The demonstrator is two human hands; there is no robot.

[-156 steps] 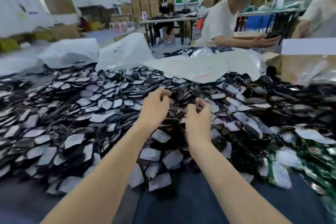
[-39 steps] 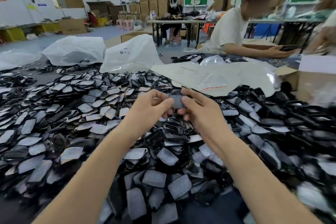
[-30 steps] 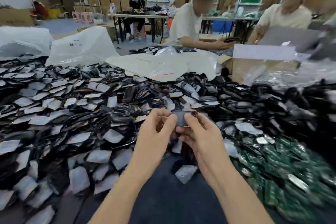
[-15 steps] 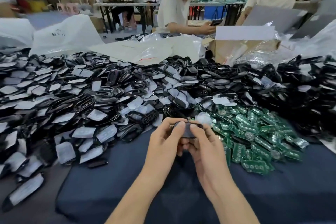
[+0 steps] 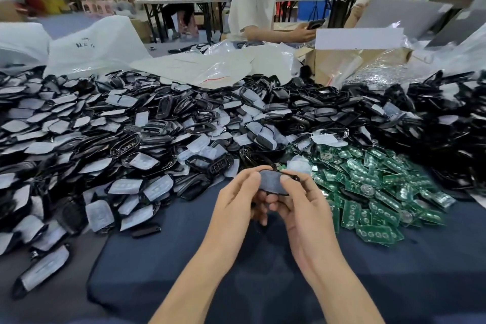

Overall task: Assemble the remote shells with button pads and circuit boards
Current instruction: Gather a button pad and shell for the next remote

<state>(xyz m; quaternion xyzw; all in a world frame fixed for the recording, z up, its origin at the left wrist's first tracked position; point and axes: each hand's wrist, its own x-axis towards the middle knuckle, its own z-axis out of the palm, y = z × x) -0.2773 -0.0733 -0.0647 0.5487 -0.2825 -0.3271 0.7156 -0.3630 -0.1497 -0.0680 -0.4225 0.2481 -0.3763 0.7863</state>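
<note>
Both hands hold one black remote shell (image 5: 271,180) with a grey button pad on top, just above the dark blue mat (image 5: 184,271). My left hand (image 5: 236,200) grips its left end with the thumb on top. My right hand (image 5: 297,202) grips its right end the same way. A wide heap of black shells and grey button pads (image 5: 126,134) covers the table to the left and behind. A pile of green circuit boards (image 5: 368,187) lies just right of my hands. The shell's underside is hidden by my fingers.
White plastic bags (image 5: 92,47) and a clear sheet (image 5: 210,66) lie behind the heap. A cardboard box (image 5: 355,60) stands at the back right. Two persons sit across the table, one (image 5: 255,8) holding a black part. More black shells (image 5: 447,126) pile up at the right.
My hands came out of the heap with a shell and pad and drew back over the mat. The view swung right, bringing the green boards into sight.
</note>
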